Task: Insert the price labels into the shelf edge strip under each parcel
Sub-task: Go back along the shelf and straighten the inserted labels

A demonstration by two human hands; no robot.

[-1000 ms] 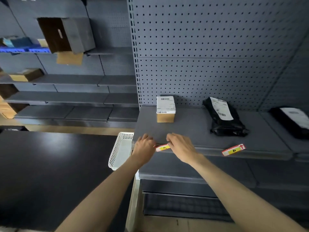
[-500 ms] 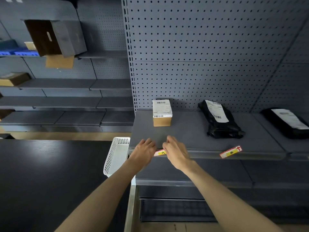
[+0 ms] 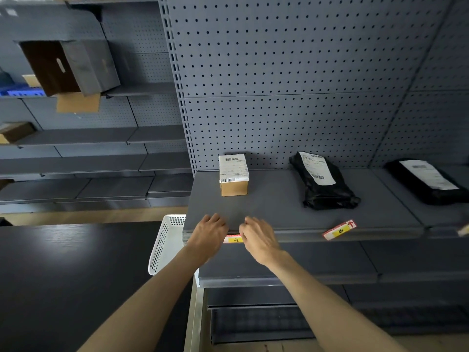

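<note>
A red and yellow price label marked A (image 3: 234,239) lies along the shelf edge strip (image 3: 299,236), below a small cardboard parcel (image 3: 233,174). My left hand (image 3: 208,235) holds the label's left end and my right hand (image 3: 256,237) holds its right end, fingers curled over the shelf lip. Only the label's middle shows between the hands. A second label marked B (image 3: 339,230) sits tilted on the strip, in front of a black bag parcel (image 3: 323,181). Another black parcel (image 3: 429,179) lies at the far right.
A white perforated basket (image 3: 165,243) hangs at the shelf's left end beside a dark table (image 3: 63,275). A lower shelf (image 3: 304,265) juts out under the strip. Pegboard rises behind the parcels. The left shelving bay carries an open cardboard box (image 3: 68,67).
Both hands stayed on label A at the strip, and the label now lies more level along it. The camera moved closer and shifted slightly.
</note>
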